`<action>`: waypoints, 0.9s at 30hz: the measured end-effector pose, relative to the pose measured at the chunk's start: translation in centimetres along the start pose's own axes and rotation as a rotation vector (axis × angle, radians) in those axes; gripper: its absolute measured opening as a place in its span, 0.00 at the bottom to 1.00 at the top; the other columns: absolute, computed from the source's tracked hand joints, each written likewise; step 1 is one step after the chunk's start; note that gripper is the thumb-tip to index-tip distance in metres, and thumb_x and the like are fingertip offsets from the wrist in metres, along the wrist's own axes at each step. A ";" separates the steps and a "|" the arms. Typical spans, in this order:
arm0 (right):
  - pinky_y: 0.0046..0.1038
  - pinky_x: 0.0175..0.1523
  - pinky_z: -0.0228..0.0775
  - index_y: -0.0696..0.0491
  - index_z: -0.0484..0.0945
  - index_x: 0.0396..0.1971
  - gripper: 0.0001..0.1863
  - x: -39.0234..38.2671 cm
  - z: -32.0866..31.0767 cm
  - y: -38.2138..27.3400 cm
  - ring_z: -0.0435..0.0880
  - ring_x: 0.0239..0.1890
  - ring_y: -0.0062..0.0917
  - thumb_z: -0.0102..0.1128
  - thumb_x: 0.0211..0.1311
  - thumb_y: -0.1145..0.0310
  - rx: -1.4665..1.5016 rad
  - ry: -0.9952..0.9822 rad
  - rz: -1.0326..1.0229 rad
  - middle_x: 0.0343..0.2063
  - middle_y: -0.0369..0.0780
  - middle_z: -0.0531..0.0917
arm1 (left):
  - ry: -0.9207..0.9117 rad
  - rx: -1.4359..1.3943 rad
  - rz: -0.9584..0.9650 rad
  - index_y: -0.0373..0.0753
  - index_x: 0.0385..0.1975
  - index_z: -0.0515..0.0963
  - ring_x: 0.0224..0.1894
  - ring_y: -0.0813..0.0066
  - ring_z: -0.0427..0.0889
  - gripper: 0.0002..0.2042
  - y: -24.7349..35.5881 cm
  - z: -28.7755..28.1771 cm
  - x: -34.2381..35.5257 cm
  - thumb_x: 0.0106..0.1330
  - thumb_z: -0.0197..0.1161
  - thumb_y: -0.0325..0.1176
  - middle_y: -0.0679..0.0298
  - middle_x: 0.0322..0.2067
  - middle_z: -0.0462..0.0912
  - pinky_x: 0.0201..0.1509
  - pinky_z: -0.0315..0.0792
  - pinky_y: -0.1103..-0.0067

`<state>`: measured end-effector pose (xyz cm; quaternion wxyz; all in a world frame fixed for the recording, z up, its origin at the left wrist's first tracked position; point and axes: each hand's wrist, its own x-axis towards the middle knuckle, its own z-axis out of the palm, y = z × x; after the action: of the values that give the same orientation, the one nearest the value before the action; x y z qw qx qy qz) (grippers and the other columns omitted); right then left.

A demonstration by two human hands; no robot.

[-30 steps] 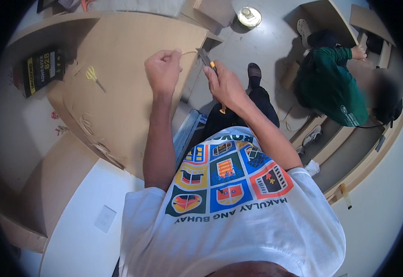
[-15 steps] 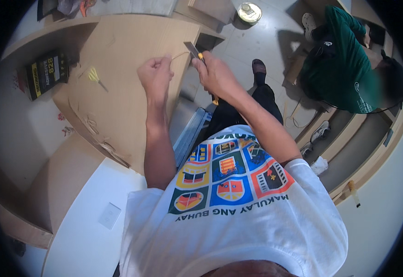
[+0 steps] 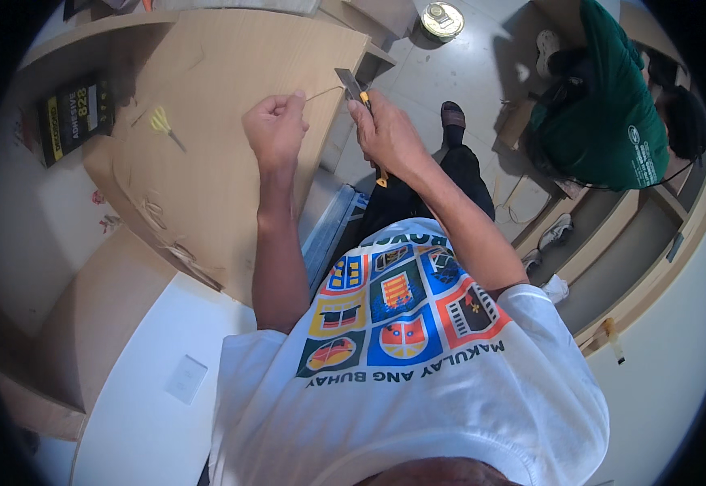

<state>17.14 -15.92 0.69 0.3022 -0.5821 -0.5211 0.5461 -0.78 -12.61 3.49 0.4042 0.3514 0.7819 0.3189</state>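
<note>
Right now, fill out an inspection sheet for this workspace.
Surface: tan wooden board, lying flat.
Job's things: utility knife with yellow handle; thin strip running from the blade to the left hand.
Clutter: yellow-handled tool on the board; dark adhesive can at its left; round tin on the floor.
Hands: left hand pinches the strip; right hand grips the knife.
Cables: nothing seen.
Surroundings: person in green shirt crouching at the right.

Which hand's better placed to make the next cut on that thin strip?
Right. The right hand already grips the knife, blade at the strip; the left hand only pinches the strip's other end.
</note>
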 end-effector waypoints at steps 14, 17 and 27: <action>0.57 0.40 0.67 0.62 0.69 0.38 0.17 -0.7 0.0 -0.8 0.78 0.37 0.66 0.52 0.78 0.60 0.091 -0.056 0.090 0.27 0.63 0.79 | 0.015 0.001 -0.036 0.30 0.28 0.81 0.17 0.81 0.75 0.10 -1.1 -1.3 -0.7 0.67 0.71 0.30 0.66 0.19 0.78 0.21 0.68 0.83; 0.38 0.26 0.72 0.61 0.69 0.36 0.19 -1.7 0.9 1.3 0.82 0.17 0.39 0.52 0.79 0.58 -0.056 0.062 -0.104 0.15 0.49 0.76 | 0.032 -0.020 -0.015 0.31 0.27 0.80 0.17 0.82 0.74 0.10 -0.6 -1.2 -0.4 0.68 0.71 0.30 0.67 0.18 0.77 0.20 0.68 0.84; 0.52 0.37 0.69 0.61 0.68 0.37 0.17 -1.7 0.3 -0.7 0.79 0.33 0.60 0.52 0.78 0.60 0.026 -0.033 0.047 0.23 0.59 0.78 | 0.074 -0.016 -0.020 0.31 0.28 0.81 0.17 0.83 0.74 0.09 -2.3 -2.5 -1.6 0.68 0.70 0.29 0.67 0.19 0.77 0.21 0.68 0.84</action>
<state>16.92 -17.39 1.84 0.2881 -0.5811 -0.5052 0.5693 -2.89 -15.73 3.48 0.3810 0.3284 0.7973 0.3337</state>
